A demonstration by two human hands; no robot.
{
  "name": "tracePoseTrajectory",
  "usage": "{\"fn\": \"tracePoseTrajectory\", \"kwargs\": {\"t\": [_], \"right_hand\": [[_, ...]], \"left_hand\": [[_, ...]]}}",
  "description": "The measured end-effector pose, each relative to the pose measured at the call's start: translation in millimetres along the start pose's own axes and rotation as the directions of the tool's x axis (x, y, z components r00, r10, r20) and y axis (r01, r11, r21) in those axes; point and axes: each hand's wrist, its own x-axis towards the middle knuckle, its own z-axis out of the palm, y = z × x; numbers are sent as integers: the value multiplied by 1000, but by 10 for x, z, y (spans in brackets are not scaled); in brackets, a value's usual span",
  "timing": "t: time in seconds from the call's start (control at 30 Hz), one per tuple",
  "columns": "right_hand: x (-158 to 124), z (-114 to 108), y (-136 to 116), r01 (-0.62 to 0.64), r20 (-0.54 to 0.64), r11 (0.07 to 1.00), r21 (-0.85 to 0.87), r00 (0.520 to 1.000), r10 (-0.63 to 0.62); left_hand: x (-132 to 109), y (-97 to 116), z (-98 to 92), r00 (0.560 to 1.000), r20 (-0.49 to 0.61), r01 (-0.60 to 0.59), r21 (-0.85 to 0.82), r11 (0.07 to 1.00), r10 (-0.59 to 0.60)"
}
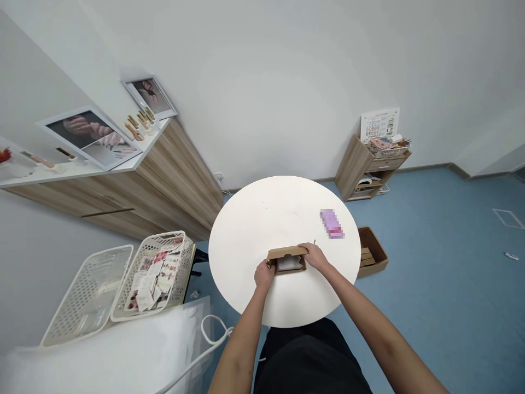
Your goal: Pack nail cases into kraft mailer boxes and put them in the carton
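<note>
On the round white table [246, 230] a small brown cardboard box [291, 271] stands with its lid [287, 252] raised at the far side. Something white [288, 262] lies inside; I cannot make out what it is. My left hand [263, 273] grips the left end of the box, fingers closed on its edge. At the right end, my right hand [314, 256] is closed on the corner of the lid. A blurred purple object [332, 223] lies on the table, beyond my right hand and apart from it.
Right of the table, a brown open carton [374, 268] sits on the blue floor. White baskets [143, 236], one holding packets, stand at left beside a white-covered surface [115, 350] with a white cable [192, 368]. A wooden cabinet [176, 175] and small shelf unit [353, 169] stand by the wall.
</note>
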Motion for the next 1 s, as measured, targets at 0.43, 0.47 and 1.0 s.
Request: {"fn": "tracePoseTrajectory", "kwargs": {"t": [0.43,0.47,1.0], "right_hand": [[-100,57,-97,-60,-12,998,36,998,60],[-125,75,-75,-56,-12,998,32,998,57],[-399,625,514,177,-76,982,-65,980,-181]], "left_hand": [[107,-38,177,987,-110,-126,-99,987,115],[97,-67,182,986,-105,-140,-120,983,127],[-457,-296,79,887,-107,-452,-394,800,448]]}}
